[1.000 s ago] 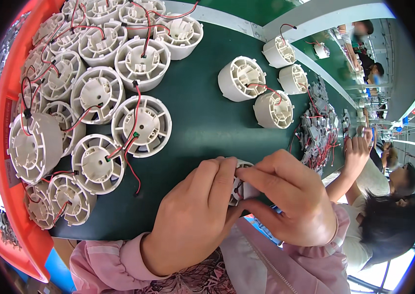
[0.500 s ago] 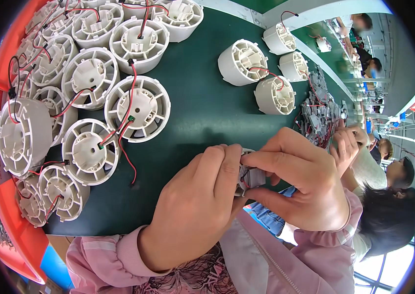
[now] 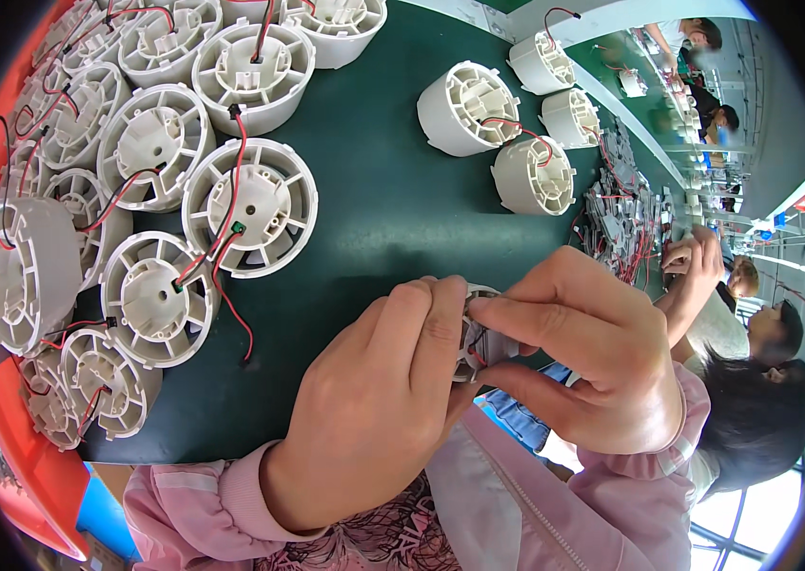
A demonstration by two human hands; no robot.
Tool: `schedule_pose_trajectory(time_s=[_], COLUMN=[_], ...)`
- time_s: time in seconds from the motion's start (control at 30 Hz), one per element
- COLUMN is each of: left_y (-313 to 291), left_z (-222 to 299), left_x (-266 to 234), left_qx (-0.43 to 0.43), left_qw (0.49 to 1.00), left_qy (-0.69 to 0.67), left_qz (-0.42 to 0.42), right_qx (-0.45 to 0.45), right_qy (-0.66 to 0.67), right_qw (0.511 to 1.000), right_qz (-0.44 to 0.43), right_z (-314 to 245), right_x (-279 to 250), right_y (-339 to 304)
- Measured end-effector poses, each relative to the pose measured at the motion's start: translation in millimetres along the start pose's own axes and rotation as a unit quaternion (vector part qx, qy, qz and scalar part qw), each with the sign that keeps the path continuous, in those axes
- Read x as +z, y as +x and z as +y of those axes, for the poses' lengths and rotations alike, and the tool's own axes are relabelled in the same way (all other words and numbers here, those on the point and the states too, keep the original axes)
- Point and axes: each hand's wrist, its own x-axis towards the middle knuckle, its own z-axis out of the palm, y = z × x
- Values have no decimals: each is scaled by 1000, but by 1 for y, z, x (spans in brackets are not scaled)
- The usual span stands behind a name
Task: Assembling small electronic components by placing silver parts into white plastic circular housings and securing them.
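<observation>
Close to my body, at the table's near edge, my left hand (image 3: pixel 374 395) is wrapped round a small round white plastic housing (image 3: pixel 471 360). The fingers cover most of it. From the other side my right hand (image 3: pixel 593 352) grips it, with a forefinger on the upper rim and the thumb at the lower rim. Between the fingers a pale grey part and thin black and red wires show inside the housing; how the grey part sits is mostly hidden.
Many white round housings (image 3: pixel 250 205) with red and black wires crowd the left, beside an orange bin edge (image 3: pixel 41 495). More housings (image 3: pixel 534 176) stand at the far right of the green table (image 3: pixel 355 190), near a pile of grey wired parts (image 3: pixel 619 224). Co-workers sit at right.
The grey part between my fingers shows less and seems tilted or pushed farther in. My hands stay nearly in place. The view has shifted slightly; a co-worker's hands at right have moved.
</observation>
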Motion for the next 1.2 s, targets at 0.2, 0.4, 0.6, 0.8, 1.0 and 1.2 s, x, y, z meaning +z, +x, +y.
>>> schedule_pose_trajectory(time_s=[0.2,0.4,0.6,0.8,1.0,1.2], left_y=[0,-1,2,-2,-1,-1], left_z=[-1,0,-2,-1,-2,-5], left_x=[1,0,2,-2,-4,-6], left_qx=[6,2,-4,-15,1,-11], left_qw=[1000,1000,1000,1000,999,998], left_qy=[5,3,-20,-26,-34,-53], left_qz=[3,4,3,1,-2,-14], right_qx=[29,62,33,144,212,279], right_qy=[-65,-68,154,459,460,513], right_qw=[997,996,987,876,862,811], right_qz=[7,15,27,30,-5,-38], right_z=[-12,-15,25,39,30,29], right_x=[4,9,13,23,35,23], right_y=[3,-2,-15,-23,-7,-7])
